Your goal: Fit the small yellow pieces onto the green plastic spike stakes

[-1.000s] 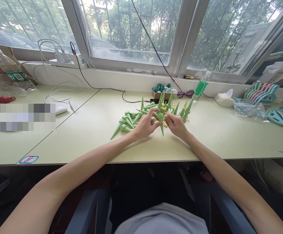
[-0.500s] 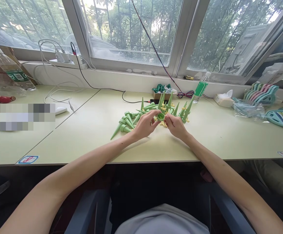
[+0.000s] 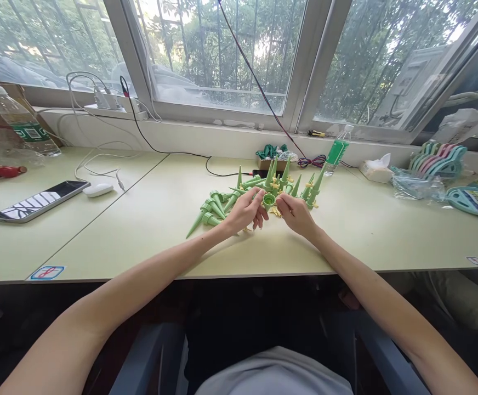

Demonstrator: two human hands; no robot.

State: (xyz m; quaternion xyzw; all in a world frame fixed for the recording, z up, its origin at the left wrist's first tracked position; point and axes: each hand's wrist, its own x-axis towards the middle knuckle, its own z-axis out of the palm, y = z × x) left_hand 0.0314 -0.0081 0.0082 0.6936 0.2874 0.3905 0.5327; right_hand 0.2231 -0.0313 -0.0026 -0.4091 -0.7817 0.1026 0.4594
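Ample tbl btwn held cone & frt edge.

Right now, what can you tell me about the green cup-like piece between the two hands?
The green piece looks like smooth plastic: a round, open mouth, hollow inside, tilted toward the viewer. Its far end is hidden. The left hand holds it by one side above the table; the right hand is close on the other side, contact unclear.
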